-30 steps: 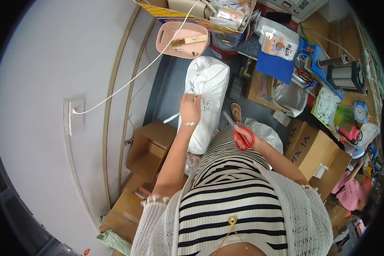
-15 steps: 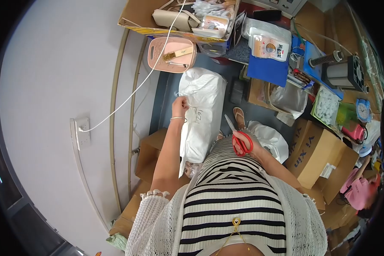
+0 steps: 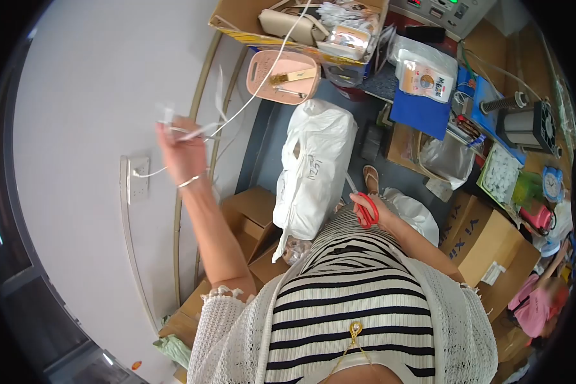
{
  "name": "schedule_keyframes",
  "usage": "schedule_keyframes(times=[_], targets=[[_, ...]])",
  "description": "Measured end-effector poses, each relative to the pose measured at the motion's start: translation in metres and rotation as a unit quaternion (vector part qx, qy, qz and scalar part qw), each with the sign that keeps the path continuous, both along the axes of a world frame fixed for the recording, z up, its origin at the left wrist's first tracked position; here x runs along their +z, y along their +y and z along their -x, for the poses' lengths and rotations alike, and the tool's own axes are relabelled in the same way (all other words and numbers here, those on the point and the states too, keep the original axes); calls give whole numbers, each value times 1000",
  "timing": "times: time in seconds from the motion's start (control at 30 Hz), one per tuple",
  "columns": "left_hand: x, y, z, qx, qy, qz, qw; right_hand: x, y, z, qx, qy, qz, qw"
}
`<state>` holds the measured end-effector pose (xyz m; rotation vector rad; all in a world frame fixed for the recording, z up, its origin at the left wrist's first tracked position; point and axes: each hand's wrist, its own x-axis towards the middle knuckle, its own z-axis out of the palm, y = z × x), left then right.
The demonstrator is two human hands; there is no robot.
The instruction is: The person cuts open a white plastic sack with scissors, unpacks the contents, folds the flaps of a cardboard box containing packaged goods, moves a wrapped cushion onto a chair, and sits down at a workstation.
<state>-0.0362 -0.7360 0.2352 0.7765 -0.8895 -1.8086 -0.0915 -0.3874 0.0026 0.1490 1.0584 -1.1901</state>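
My left hand (image 3: 184, 157) is raised at the left, in front of the wall. Its fingers are closed on a thin white strip (image 3: 201, 131), whose loose ends trail to the right; motion blurs them. In my right hand (image 3: 380, 213), a pair of scissors (image 3: 367, 211) with red handles is held low before my body, blades pointing up and left. Between the two hands stands a tall white sack (image 3: 317, 166) with handwriting on its side. The sack has a gap in its left side, and neither hand touches it.
A pink basket (image 3: 253, 73) with a brush sits beyond the sack, beneath a white cable (image 3: 253, 96) running to a wall socket (image 3: 139, 180). At right are a cluttered workbench (image 3: 381, 80) and a cardboard box (image 3: 486, 240). Another person in pink (image 3: 531, 301) is at far right.
My left hand has moved from the sack up and left to the wall, pulling the white strip along. The scissors stay in my right hand. The view has shifted slightly.
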Motion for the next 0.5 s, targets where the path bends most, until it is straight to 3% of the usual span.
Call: schedule_keyframes(times=[0.07, 0.13, 0.2, 0.23, 0.33, 0.4, 0.47, 0.5], targets=[[47, -12, -21, -208, 77, 192, 956, -6, -5, -4, 55, 89, -57, 993], [66, 6, -27, -154, 17, 229, 961, -13, -8, -7, 99, 140, -60, 983], [62, 29, -30, -92, -77, 259, 959, -22, -6, -8, 192, 468, -25, 862], [49, 35, -35, -90, -119, 229, 962, -14, -5, -4, 247, 473, -88, 841], [0, 63, -50, -80, -213, 75, 971, -20, 7, 2, 268, 493, -107, 821], [-45, 72, -79, -172, -153, 14, 973, -20, 21, 7, 261, 511, -110, 812], [-85, 89, -97, -165, -121, -120, 971, -14, 30, 16, 257, 532, -109, 800], [-94, 102, -104, -165, -140, -154, 964, -8, 31, 24, 269, 581, -108, 760]])
